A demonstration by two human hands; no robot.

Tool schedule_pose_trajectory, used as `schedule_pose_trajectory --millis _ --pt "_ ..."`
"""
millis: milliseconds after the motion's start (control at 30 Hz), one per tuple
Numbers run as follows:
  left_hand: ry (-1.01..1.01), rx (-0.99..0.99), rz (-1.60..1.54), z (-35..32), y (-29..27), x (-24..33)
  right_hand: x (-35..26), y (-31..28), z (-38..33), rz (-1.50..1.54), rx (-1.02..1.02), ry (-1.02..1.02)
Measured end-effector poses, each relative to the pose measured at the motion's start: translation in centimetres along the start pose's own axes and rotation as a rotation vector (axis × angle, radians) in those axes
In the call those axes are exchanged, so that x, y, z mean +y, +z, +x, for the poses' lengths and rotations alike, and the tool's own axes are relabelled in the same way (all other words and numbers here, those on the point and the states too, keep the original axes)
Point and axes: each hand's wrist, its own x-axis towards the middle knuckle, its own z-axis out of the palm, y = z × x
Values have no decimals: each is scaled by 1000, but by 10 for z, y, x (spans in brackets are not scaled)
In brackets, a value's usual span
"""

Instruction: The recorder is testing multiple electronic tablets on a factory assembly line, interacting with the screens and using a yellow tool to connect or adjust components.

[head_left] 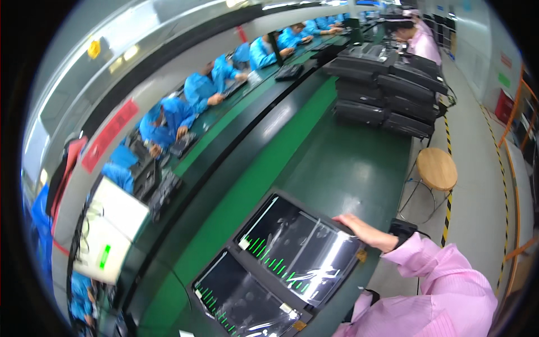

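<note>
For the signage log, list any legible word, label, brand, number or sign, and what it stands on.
Nothing is legible.
Red banner, left: too blurred.
Red wall sign, right: too small.
Green wall sign below it: too small.
White tag on black-framed panel: too small.
Bright white rectangle, left: too blurred.

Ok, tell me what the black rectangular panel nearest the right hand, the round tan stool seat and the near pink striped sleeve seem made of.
Black rectangular panel: probably plastic, glossy; wrinkled glare suggests clear film over it.
Round tan stool seat: likely wood, smooth, judging by its honey tone; laminate possible.
Pink striped sleeve: matte cloth, by its soft creases.
</note>
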Motion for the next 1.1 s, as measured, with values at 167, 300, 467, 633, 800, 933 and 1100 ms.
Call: schedule_pose_trajectory --millis 167,300,467,633,800,933,1100 --pt "453 -51 487 -27 -79 -19 -2 -46 -27 -22 33 -273" --pt "1115 -18 1092 -46 -34 51 -79 -29 -6 -431 -18 -668" --pt "1331 -133 1380 27 24 64 -99 25 51 -754 -98 -856" --pt "1199 -300 1596 22 24 56 -105 21 20 -754 -242 -820" --pt "1205 -520 1469 -9 7 65 -109 -25 -17 -735 -264 -730" --pt "1267 -396 1360 32 49 75 -113 19 35 -725 -100 -924" --pt "1214 -662 1552 11 32 52 -98 27 6 -738 -237 -751"
